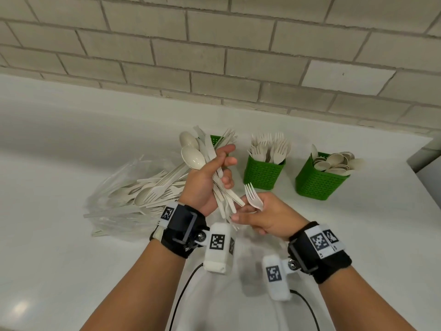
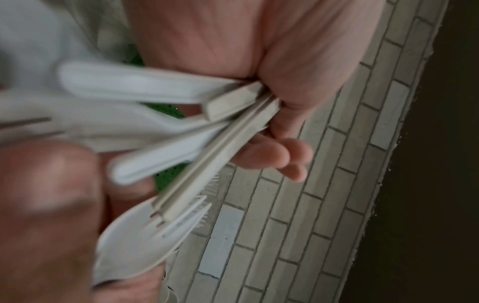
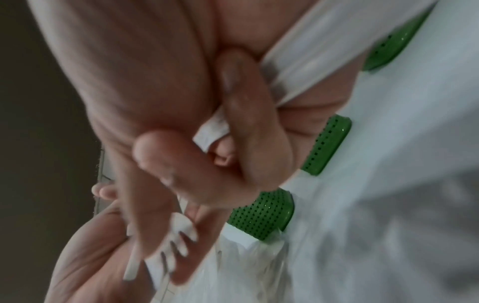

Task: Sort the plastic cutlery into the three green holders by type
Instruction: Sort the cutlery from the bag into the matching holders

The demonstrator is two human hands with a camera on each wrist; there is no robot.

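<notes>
Right hand fingers pinching slim tined fork; left hand clutching smooth cutlery bundle.

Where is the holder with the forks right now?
In the head view, the fork holder stands in the middle of the three, right of the left hand's bundle and left of the spoon holder.

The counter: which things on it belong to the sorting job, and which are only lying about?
Job: mixed bundle in left hand; fork in right hand; loose pile; fork holder; spoon holder; third holder, mostly hidden.
Lying about: plastic bags; cables.
</notes>
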